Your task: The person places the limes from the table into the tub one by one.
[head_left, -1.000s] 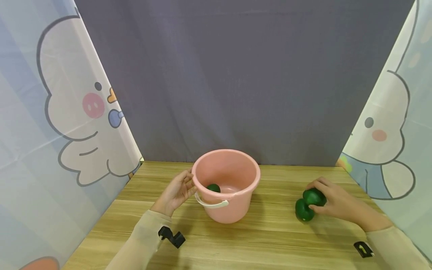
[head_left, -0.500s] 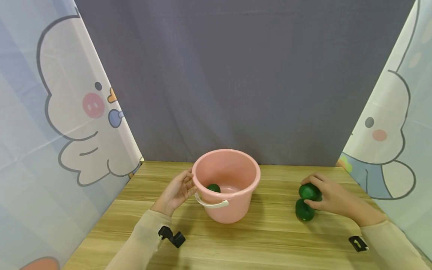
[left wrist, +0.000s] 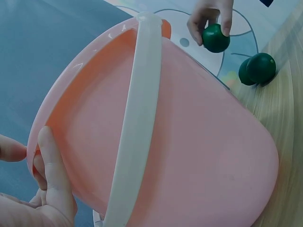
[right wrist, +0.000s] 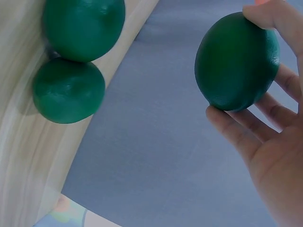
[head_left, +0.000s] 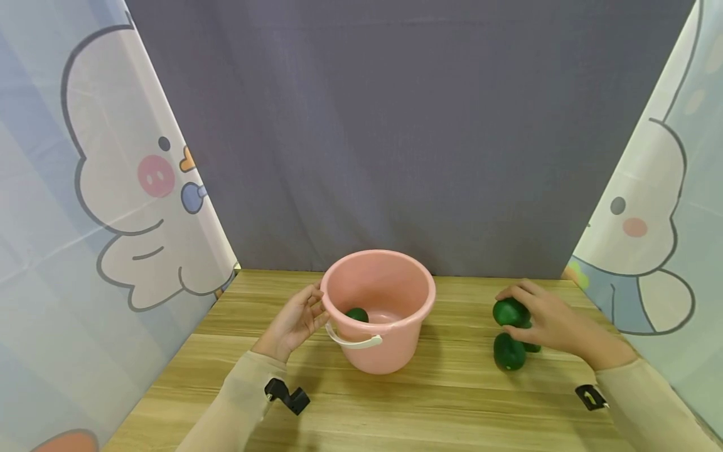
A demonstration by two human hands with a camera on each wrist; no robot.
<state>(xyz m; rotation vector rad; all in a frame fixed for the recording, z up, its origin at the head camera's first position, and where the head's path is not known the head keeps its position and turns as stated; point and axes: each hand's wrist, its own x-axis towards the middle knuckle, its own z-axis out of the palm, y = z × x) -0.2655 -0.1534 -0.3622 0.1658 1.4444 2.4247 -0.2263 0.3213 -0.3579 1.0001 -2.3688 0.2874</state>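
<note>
Down the left of the frame hangs a pale blue cartoon-printed curtain (head_left: 34, 207). A cream sleeve (head_left: 234, 402) rises from the lower left, with a small black plastic mount (head_left: 288, 396) at the wrist. The left hand (head_left: 294, 323) has its fingers bent and touching the left of a pink, round plastic bucket (head_left: 380, 355); whether they truly grip it I can't tell. The bucket stands upright mid-frame on a wood-grained surface (head_left: 407, 408), with a plain dark grey curtain (head_left: 395, 138) behind. Its curved white handle (head_left: 356, 344) hangs across the outer wall, off the mouth. A dark green rounded object (head_left: 358, 314) sits inside.

Right of centre, the right hand (head_left: 556, 323) grips a glossy, dark green, egg-shaped object (head_left: 510, 312) between thumb and fingers, up off the surface. Close below lie a similar green object (head_left: 509, 351) and a third green object (head_left: 532, 347), touching each other. At the right edge is another printed curtain (head_left: 706, 207).

The bucket's near rim hides the lower part of what is inside. The right hand covers some of its own load and much of the third one. The right wrist view crops one of that pair; both sleeves run off the frame.
</note>
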